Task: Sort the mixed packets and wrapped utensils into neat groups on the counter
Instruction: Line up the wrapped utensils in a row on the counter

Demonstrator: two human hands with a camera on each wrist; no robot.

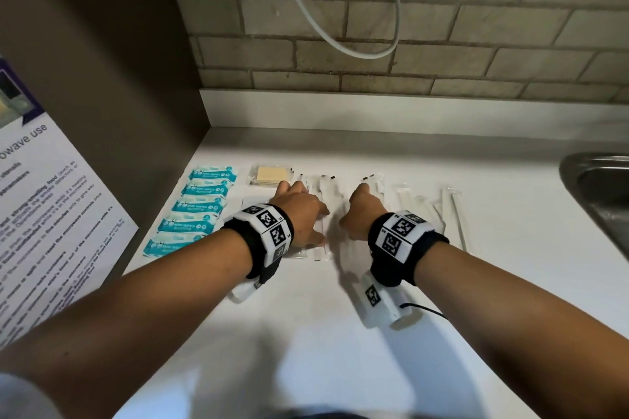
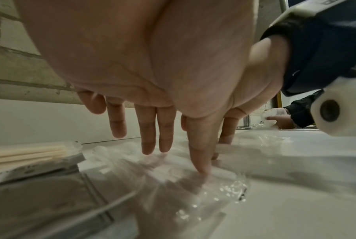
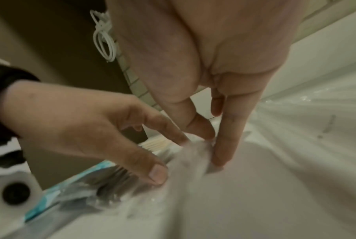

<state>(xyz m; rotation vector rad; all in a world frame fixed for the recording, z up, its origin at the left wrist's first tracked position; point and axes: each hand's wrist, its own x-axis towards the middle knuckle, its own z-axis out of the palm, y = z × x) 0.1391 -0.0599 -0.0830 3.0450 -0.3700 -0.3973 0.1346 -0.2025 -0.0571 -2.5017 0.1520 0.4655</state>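
Observation:
Clear wrapped utensils (image 1: 327, 182) lie in a pile mid-counter, between my two hands. My left hand (image 1: 303, 211) stands over the pile's left side. Its fingers (image 2: 164, 142) point straight down and its thumb (image 2: 200, 161) presses on a clear wrapper (image 2: 193, 186). My right hand (image 1: 360, 211) is at the pile's right side, with straight fingertips (image 3: 221, 152) touching a blurred wrapper (image 3: 195, 153). Several teal wipe packets (image 1: 200, 207) form a column on the left. Packets of wooden sticks (image 1: 269, 175) sit behind my left hand. More wrapped utensils (image 1: 425, 211) lie to the right.
A steel sink (image 1: 595, 187) cuts into the counter at the far right. A brown cabinet side with a notice sheet (image 1: 51, 214) walls off the left. A white cable (image 1: 340, 41) hangs on the brick wall. Another person's hand (image 2: 279, 121) works near the tap.

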